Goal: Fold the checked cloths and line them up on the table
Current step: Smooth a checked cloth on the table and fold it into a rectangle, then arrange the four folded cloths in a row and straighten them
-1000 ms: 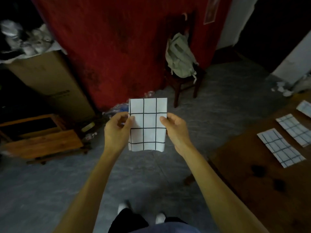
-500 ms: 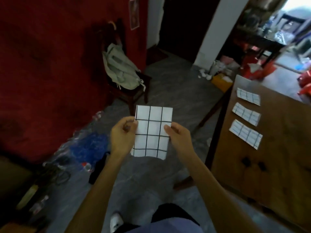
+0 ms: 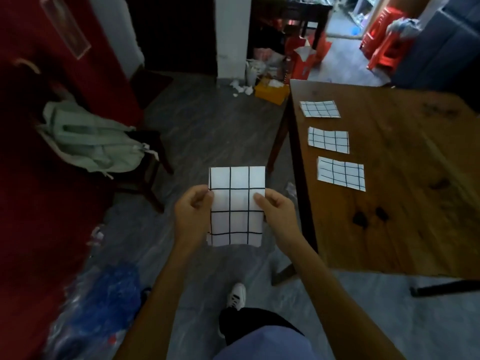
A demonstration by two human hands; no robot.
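In front of the person, above the grey floor [image 3: 207, 131], a folded checked cloth [image 3: 236, 206] is held up in the air by both hands, left of the desk [image 3: 394, 203] and not touching it. The left hand [image 3: 193, 216] pinches the cloth's left edge, thumb on the near face and fingers curled behind. The right hand [image 3: 276, 215] pinches the right edge the same way, thumb lying on the front. The cloth hangs upright, white with black grid lines, its lower edge slightly loose.

On the desk, near its left edge, three folded cloths lie flat in a column running away from the person: the near cloth [image 3: 341, 173], the middle cloth [image 3: 328, 140] and the far cloth [image 3: 320, 109]. They lie apart from one another, none touching. Two dark marks [image 3: 368, 216] show on the wood nearer the person.

To the left a pale green backpack [image 3: 91, 144] sits on a dark chair [image 3: 145, 165] against the red wall [image 3: 39, 178]. Blue plastic [image 3: 104, 302] lies on the floor at lower left. A white shoe [image 3: 236, 294] shows below the arms. Beyond the desk, an orange box [image 3: 271, 93] and scraps of paper litter the floor, and red stools [image 3: 384, 42] stand at upper right.
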